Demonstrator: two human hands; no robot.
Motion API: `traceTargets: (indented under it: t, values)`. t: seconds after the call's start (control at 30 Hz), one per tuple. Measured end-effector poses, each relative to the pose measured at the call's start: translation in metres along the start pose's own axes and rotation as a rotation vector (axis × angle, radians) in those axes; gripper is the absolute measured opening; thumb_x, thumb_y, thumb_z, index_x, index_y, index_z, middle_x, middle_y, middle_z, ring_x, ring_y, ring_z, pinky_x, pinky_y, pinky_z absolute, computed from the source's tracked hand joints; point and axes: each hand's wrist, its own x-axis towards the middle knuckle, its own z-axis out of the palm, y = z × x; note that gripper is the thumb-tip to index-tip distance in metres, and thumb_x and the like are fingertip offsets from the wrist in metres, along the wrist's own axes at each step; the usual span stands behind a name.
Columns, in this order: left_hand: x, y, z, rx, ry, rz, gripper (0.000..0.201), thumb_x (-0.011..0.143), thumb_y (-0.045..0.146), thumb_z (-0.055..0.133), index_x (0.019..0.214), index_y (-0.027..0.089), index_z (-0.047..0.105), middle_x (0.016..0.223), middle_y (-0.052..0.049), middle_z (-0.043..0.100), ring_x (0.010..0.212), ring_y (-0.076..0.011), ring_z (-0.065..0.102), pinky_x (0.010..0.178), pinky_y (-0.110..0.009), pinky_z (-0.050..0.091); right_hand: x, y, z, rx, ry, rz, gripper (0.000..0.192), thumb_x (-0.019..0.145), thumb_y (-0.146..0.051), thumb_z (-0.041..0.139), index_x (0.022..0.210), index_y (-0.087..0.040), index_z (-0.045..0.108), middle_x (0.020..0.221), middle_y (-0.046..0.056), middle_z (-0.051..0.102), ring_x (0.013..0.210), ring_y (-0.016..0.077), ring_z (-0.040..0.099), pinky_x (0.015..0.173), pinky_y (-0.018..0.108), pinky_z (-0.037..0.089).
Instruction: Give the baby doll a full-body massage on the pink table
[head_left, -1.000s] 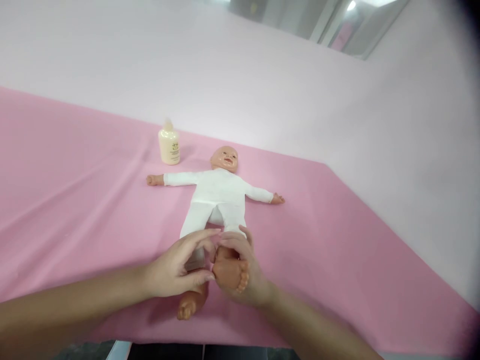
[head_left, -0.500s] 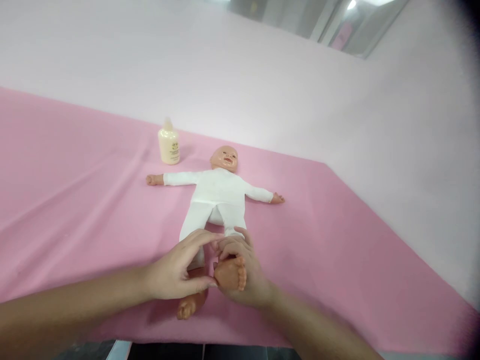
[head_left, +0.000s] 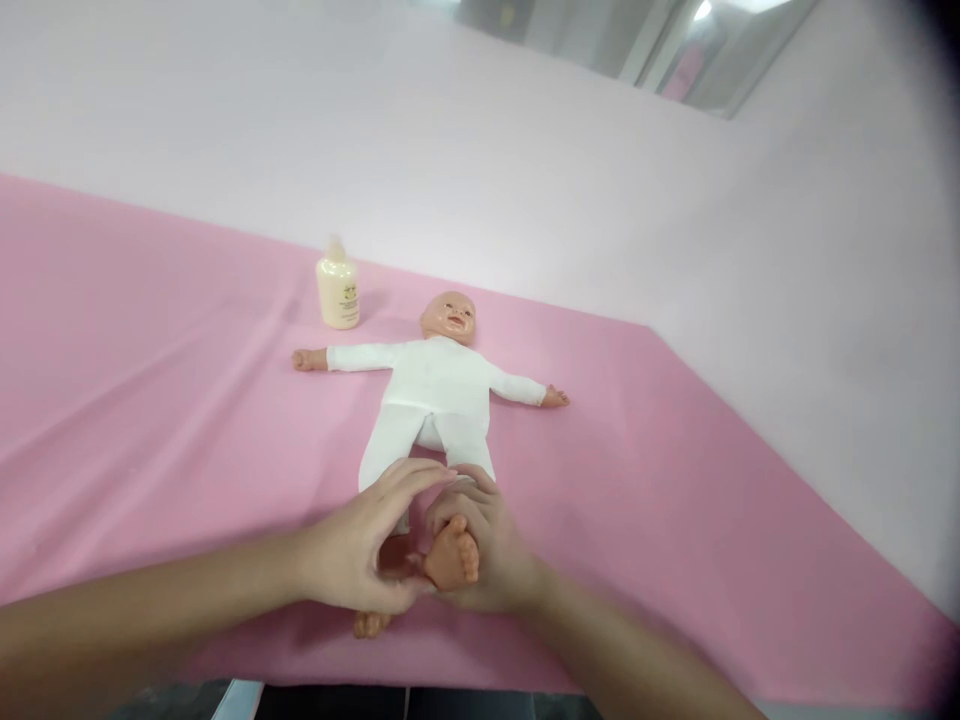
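A doll (head_left: 435, 385) in a white suit lies on its back on a pink cloth (head_left: 150, 380), head toward the far side, arms spread out to left and right. Its legs point toward the near edge, where both of the person's hands meet.

The right hand (head_left: 491, 555) cups one bare foot (head_left: 452, 553) of the doll from the right and below, fingers wrapped around it, so the sole and toes face the camera. The left hand (head_left: 360, 545) comes in from the left; its thumb presses against the inner side of that same foot, while its fingers arch over the top and touch the right hand's fingertips. Both hands are thus closed on the raised foot.

The doll's other foot (head_left: 367, 623) rests on the cloth just below the left hand, mostly hidden by it.

A small cream bottle (head_left: 338, 288) stands upright on the cloth at the far side, just left of the doll's head and near its outstretched arm.
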Motion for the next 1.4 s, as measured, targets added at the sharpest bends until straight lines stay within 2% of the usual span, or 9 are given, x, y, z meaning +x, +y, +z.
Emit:
traceTargets:
  t: [0.13, 0.3, 0.47, 0.67, 0.8, 0.97, 1.17, 1.27, 1.4]
  values:
    - [0.0024, 0.0031, -0.0005, 0.001, -0.065, 0.039, 0.098, 0.058, 0.007, 0.065, 0.144, 0.027, 0.024, 0.141, -0.013, 0.036, 0.133, -0.0342, 0.036, 0.108, -0.054, 0.038, -0.0013, 0.0010, 0.0031, -0.014, -0.090, -0.010, 0.040, 0.072, -0.055, 0.063, 0.092, -0.024, 0.046, 0.077, -0.001, 0.064, 0.079, 0.0196, 0.063, 0.093, 0.042, 0.041]
    - [0.0032, 0.0029, -0.0009, 0.048, -0.105, 0.069, 0.099, 0.056, 0.009, 0.064, 0.145, 0.026, 0.024, 0.142, -0.014, 0.038, 0.132, -0.0347, 0.037, 0.108, -0.056, 0.037, -0.0033, 0.0022, 0.0061, -0.028, -0.144, -0.031, 0.053, 0.073, -0.061, 0.060, 0.106, -0.023, 0.048, 0.091, 0.002, 0.068, 0.091, 0.0206, 0.063, 0.095, 0.041, 0.040]
    - [0.0046, 0.0014, -0.0028, 0.078, -0.139, 0.098, 0.095, 0.060, 0.015, 0.066, 0.145, 0.025, 0.025, 0.143, -0.013, 0.039, 0.131, -0.0352, 0.038, 0.108, -0.057, 0.036, -0.0040, 0.0026, 0.0050, -0.023, -0.149, -0.046, 0.053, 0.069, -0.058, 0.061, 0.107, -0.023, 0.049, 0.091, 0.002, 0.068, 0.096, 0.0219, 0.061, 0.095, 0.041, 0.040]
    - [0.0068, -0.0010, -0.0061, 0.070, -0.171, 0.150, 0.079, 0.070, 0.028, 0.068, 0.141, 0.026, 0.032, 0.142, -0.013, 0.042, 0.132, -0.0352, 0.038, 0.107, -0.057, 0.036, -0.0022, -0.0015, 0.0052, -0.014, -0.184, -0.026, 0.047, 0.065, -0.045, 0.064, 0.105, -0.024, 0.051, 0.093, 0.001, 0.068, 0.101, 0.0220, 0.061, 0.095, 0.041, 0.042]
    - [0.0058, -0.0036, -0.0061, 0.099, -0.176, 0.155, 0.075, 0.072, 0.031, 0.069, 0.139, 0.026, 0.036, 0.139, -0.013, 0.043, 0.131, -0.0351, 0.038, 0.108, -0.056, 0.036, -0.0014, -0.0027, 0.0062, -0.014, -0.157, -0.046, 0.045, 0.065, -0.049, 0.062, 0.101, -0.024, 0.051, 0.089, 0.001, 0.067, 0.098, 0.0224, 0.062, 0.092, 0.041, 0.044]
    - [0.0055, -0.0038, -0.0052, 0.113, -0.166, 0.152, 0.073, 0.070, 0.026, 0.068, 0.136, 0.025, 0.038, 0.136, -0.012, 0.044, 0.129, -0.0340, 0.041, 0.107, -0.055, 0.038, -0.0020, -0.0019, 0.0074, 0.011, -0.148, -0.053, 0.037, 0.063, -0.042, 0.058, 0.095, -0.024, 0.053, 0.083, 0.000, 0.066, 0.093, 0.0226, 0.063, 0.089, 0.041, 0.045]
    - [0.0055, -0.0019, -0.0031, 0.124, -0.157, 0.149, 0.078, 0.064, 0.016, 0.065, 0.136, 0.025, 0.039, 0.135, -0.012, 0.046, 0.128, -0.0329, 0.042, 0.106, -0.054, 0.040, -0.0039, -0.0017, 0.0098, -0.017, -0.185, -0.034, 0.043, 0.062, -0.045, 0.061, 0.099, -0.023, 0.056, 0.086, 0.002, 0.067, 0.093, 0.0244, 0.062, 0.088, 0.044, 0.044]
    - [0.0052, -0.0029, -0.0026, 0.116, -0.157, 0.172, 0.081, 0.065, 0.016, 0.066, 0.140, 0.027, 0.037, 0.137, -0.011, 0.045, 0.130, -0.0323, 0.040, 0.108, -0.054, 0.038, -0.0015, -0.0037, 0.0088, -0.006, -0.167, -0.040, 0.046, 0.062, -0.044, 0.061, 0.103, -0.023, 0.057, 0.088, 0.002, 0.068, 0.093, 0.0242, 0.063, 0.087, 0.044, 0.043]
    - [0.0051, -0.0057, -0.0034, 0.116, -0.182, 0.203, 0.078, 0.072, 0.022, 0.066, 0.143, 0.027, 0.035, 0.140, -0.011, 0.044, 0.133, -0.0324, 0.037, 0.110, -0.054, 0.036, 0.0027, -0.0055, 0.0056, 0.020, -0.209, -0.041, 0.044, 0.061, -0.042, 0.059, 0.102, -0.023, 0.056, 0.092, 0.001, 0.067, 0.095, 0.0230, 0.062, 0.086, 0.041, 0.043]
